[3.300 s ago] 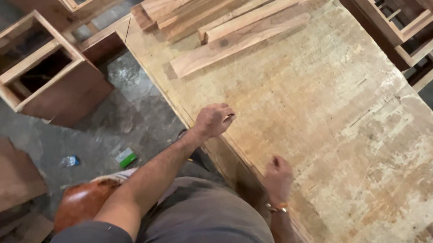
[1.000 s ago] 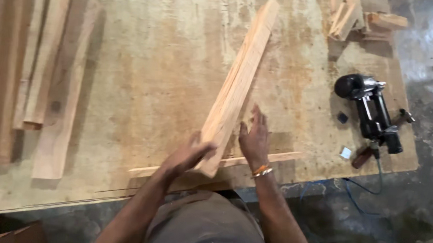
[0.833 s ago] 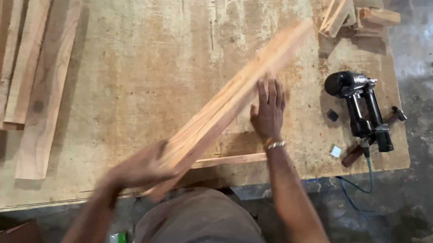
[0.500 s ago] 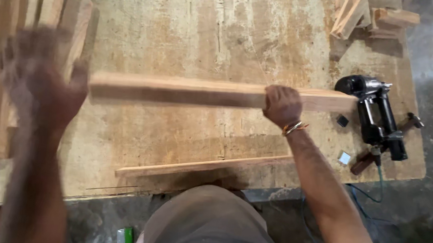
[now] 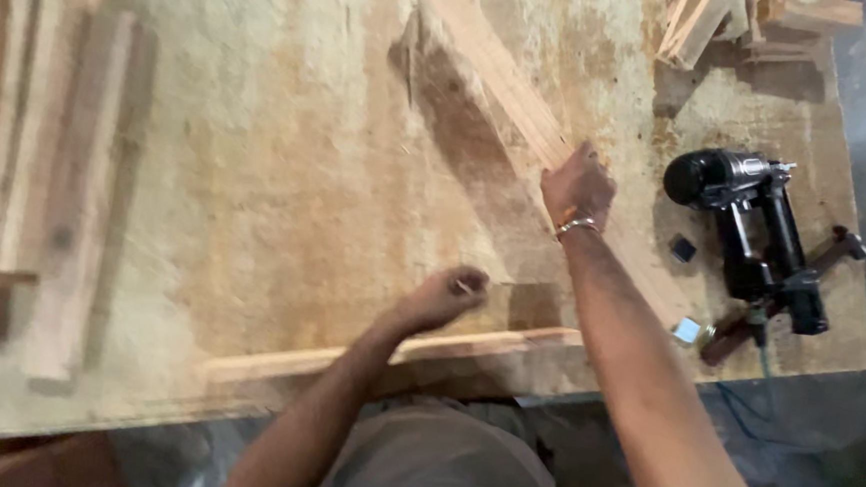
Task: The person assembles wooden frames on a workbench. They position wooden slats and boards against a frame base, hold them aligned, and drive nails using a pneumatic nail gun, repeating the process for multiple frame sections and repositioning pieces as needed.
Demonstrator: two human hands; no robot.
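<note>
The right hand [image 5: 577, 185] was closed around a long pale wooden plank [image 5: 494, 67], gripping it at a point along its length, with a metal bangle [image 5: 576, 225] on the wrist just below. From that grip the plank ran up and to the left across the workbench [image 5: 255, 213], blurred by motion, its far end reaching toward the top edge of the view; its shadow fell on the bench just to the left of it. Whether the plank was touching the bench or raised above it could not be told from the blur. The left hand [image 5: 445, 296] was lower and to the left, well apart from the plank, fingers loosely curled and holding nothing that showed, hovering just above a thin wooden strip [image 5: 386, 356] that lay along the near edge of the bench. To the right of the gripping hand lay a black nail gun [image 5: 754, 233] on the bench, with a small pale block [image 5: 686, 331] near its lower end. Short wood offcuts [image 5: 707, 20] were heaped at the top right corner, and several long boards [image 5: 65, 191] lay side by side along the left side of the bench, blurred.
</note>
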